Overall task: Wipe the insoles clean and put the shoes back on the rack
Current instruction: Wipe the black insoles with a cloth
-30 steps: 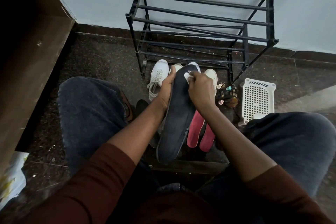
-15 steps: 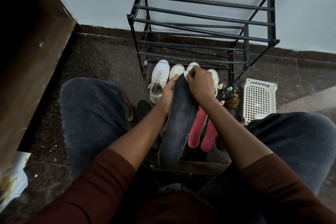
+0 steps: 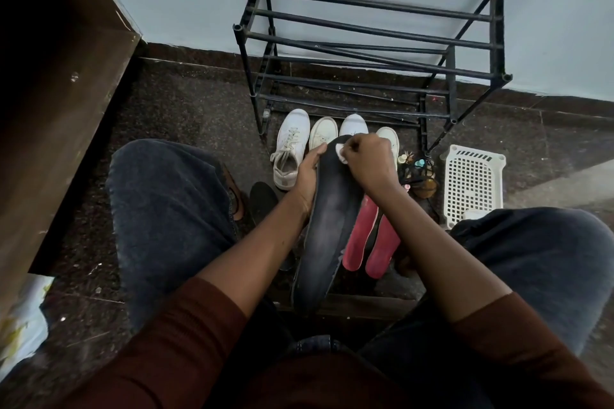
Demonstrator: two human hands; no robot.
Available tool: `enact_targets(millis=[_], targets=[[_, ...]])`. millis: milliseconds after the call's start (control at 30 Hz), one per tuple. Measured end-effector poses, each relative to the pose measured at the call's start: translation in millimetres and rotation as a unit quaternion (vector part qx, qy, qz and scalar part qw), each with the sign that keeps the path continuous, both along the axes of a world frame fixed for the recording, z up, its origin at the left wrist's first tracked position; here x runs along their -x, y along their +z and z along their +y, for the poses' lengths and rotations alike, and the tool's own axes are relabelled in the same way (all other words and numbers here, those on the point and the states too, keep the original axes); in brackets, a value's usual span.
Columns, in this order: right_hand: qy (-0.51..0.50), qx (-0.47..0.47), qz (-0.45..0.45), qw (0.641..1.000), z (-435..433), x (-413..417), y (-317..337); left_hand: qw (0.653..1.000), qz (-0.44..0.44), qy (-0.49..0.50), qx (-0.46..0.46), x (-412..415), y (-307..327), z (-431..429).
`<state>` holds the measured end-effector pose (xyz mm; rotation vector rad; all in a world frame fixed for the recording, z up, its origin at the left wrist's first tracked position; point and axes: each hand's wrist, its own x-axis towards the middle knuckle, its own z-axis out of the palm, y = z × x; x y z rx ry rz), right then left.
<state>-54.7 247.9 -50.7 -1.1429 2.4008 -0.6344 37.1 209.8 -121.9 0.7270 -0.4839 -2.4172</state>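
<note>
A long dark grey insole (image 3: 327,229) stands tilted between my knees. My left hand (image 3: 307,174) grips its left edge near the toe end. My right hand (image 3: 363,163) pinches a small white wipe (image 3: 341,153) and presses it on the insole's toe end. Two pink insoles (image 3: 372,237) lie on the floor just right of it. Several white shoes (image 3: 292,146) sit on the floor in front of the black bar rack (image 3: 375,43), whose shelves hold nothing.
A white perforated basket (image 3: 471,188) lies at the right, with a cluster of small bottles (image 3: 415,173) beside it. A dark insole (image 3: 262,199) lies on the floor by my left knee. A brown wooden cabinet (image 3: 56,109) stands at the left, with paper (image 3: 20,319) below it.
My right hand with the wipe has slid up the grey insole to its toe end. My left hand has kept its hold on the insole's edge.
</note>
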Motion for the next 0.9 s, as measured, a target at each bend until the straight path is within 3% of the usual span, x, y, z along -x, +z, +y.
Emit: enact_targets(millis=[200, 400, 700, 900], targets=[[-0.027, 0.002, 0.003, 1.000, -1.6, 0.3, -3.2, 1.000, 0.002, 0.010, -0.005, 3.0, 0.1, -4.0], [0.104, -0.057, -0.040, 0.992, 16.6, -11.7, -1.6, 0.997, -0.053, 0.028, -0.052, -2.5, 3.3, -10.6], [-0.016, 0.004, 0.026, 1.000, -11.5, 13.0, 6.3, 0.999, 0.021, -0.019, -0.044, -2.8, 10.7, 3.9], [0.008, 0.010, -0.014, 1.000, -4.1, 13.3, 3.0, 0.998, -0.030, -0.006, -0.053, -7.0, 18.4, -8.1]])
